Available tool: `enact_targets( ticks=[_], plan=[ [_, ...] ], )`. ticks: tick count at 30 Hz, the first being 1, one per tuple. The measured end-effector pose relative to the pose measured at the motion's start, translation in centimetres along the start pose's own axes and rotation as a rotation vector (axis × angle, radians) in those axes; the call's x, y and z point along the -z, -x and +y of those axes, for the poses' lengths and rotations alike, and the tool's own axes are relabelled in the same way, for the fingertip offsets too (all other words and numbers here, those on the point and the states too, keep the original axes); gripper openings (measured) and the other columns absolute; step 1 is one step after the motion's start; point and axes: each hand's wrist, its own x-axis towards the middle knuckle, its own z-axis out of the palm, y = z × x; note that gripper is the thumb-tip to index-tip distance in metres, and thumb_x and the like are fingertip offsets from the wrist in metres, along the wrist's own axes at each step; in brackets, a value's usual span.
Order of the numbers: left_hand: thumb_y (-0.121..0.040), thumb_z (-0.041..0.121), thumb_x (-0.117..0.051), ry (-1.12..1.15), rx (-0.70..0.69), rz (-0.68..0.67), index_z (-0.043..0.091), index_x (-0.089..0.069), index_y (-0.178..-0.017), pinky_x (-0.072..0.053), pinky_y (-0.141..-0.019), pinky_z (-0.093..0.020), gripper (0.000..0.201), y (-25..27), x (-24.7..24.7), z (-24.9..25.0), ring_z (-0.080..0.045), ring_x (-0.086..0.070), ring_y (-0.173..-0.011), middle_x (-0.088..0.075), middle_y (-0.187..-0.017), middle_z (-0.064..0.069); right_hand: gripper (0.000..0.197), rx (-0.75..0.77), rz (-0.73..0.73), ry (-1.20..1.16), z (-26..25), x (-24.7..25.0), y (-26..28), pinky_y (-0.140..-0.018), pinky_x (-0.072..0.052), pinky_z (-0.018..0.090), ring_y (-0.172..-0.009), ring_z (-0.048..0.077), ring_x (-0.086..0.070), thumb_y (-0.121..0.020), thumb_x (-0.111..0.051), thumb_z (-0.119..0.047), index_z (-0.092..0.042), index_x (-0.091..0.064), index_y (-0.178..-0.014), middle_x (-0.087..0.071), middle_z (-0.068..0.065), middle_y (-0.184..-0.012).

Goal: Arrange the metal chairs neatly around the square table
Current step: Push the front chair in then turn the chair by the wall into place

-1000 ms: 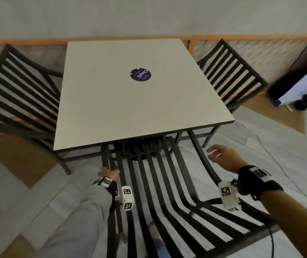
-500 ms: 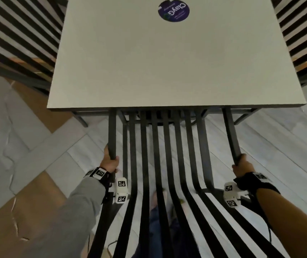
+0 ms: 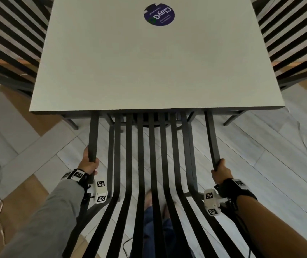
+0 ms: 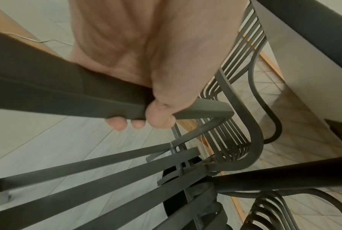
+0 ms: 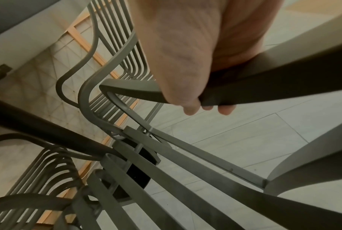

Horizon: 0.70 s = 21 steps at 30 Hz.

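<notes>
The near chair [image 3: 145, 164] is parked on the close side of the table [image 3: 156, 71], seat slats already tucked under the table's front edge and lined up pretty square with it, so this one looks almost done, maybe just a last nudge inward is needed. It's held by both armrests: the left hand [image 3: 90, 163] is wrapped round the left armrest [image 3: 93, 136], thumb and fingertips curled under the bar as seen in the left wrist view [image 4: 160, 99], and the right hand [image 3: 220, 172] is clamped the same way on the right armrest [image 3: 212, 138], also confirmed up close [image 5: 185, 65]. So both grips are clenched on the chair, nothing released yet. Two more slatted chairs are seen at the table: a left chair [image 3: 9, 43] off the table's left side and a right chair [image 3: 294, 43] off its right side, both sitting close to the table, though how straight they are can't really be judged since they're cropped. The far side of the table isn't in frame, so whether a fourth chair is there can't be told. Count as seen: three metal chairs, one square table, one round purple sticker [image 3: 159, 14] on the tabletop toward the far edge. Below the table, pale tile floor [image 3: 260, 164] with tan strips is visible.
</notes>
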Motion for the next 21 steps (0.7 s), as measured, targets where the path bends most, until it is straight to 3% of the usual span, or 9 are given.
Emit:
enact_targets(
  ticks=[6,9,14,18,20,21],
  plan=[
    [-0.091,0.007,-0.049,-0.025,0.001,-0.032,0.051,-0.008,-0.141,-0.054,-0.074,-0.044,0.078,0.7,-1.1,1.1,-0.025,-0.053,-0.075,-0.049,-0.120,-0.014,0.028,-0.020,0.054,0.011,1.2,0.9,-0.8,-0.064,-0.041,0.039,-0.071,0.035,-0.050,-0.091,-0.051,-0.005,-0.011,-0.024,-0.097,-0.049,0.024,-0.084],
    [-0.091,0.007,-0.050,0.001,0.005,-0.060,0.052,-0.007,-0.141,-0.053,-0.075,-0.043,0.080,1.3,-1.1,1.2,-0.025,-0.053,-0.077,-0.047,-0.124,-0.012,0.027,-0.028,0.061,0.031,1.3,0.8,-1.0,-0.064,-0.040,0.039,-0.070,0.035,-0.049,-0.090,-0.052,-0.005,-0.009,-0.027,-0.100,-0.049,0.024,-0.083],
    [-0.092,0.007,-0.049,0.004,-0.011,-0.026,0.047,-0.011,-0.142,-0.050,-0.065,-0.036,0.074,1.7,0.3,0.6,-0.024,-0.051,-0.079,-0.047,-0.118,-0.015,0.026,0.007,0.051,0.033,0.5,-0.5,-0.6,-0.062,-0.041,0.038,-0.068,0.033,-0.050,-0.091,-0.051,-0.006,-0.008,-0.027,-0.101,-0.050,0.024,-0.083],
    [-0.093,0.012,-0.050,-0.009,-0.004,-0.008,0.047,-0.012,-0.141,-0.051,-0.064,-0.038,0.070,1.7,0.5,0.5,-0.027,-0.053,-0.076,-0.052,-0.106,-0.015,0.033,0.022,0.063,0.015,0.6,-0.8,-0.3,-0.062,-0.041,0.038,-0.070,0.033,-0.051,-0.092,-0.053,-0.007,-0.001,-0.033,-0.117,-0.059,0.030,-0.092],
    [-0.093,0.018,-0.052,0.005,-0.021,-0.005,0.042,-0.016,-0.142,-0.054,-0.072,-0.046,0.065,1.9,0.6,0.7,-0.028,-0.055,-0.078,-0.055,-0.100,-0.016,0.036,0.041,0.065,-0.001,0.6,-0.5,0.2,-0.064,-0.045,0.039,-0.072,0.033,-0.054,-0.091,-0.055,-0.009,-0.003,-0.034,-0.121,-0.060,0.024,-0.092],
    [-0.092,0.024,-0.054,0.000,-0.020,-0.003,0.038,-0.018,-0.143,-0.054,-0.082,-0.051,0.064,2.2,0.7,1.1,-0.031,-0.058,-0.085,-0.057,-0.107,-0.017,0.039,0.059,0.065,-0.004,0.8,-0.2,0.5,-0.066,-0.047,0.040,-0.076,0.033,-0.056,-0.091,-0.057,-0.011,-0.005,-0.035,-0.123,-0.060,0.022,-0.095]
  ],
)
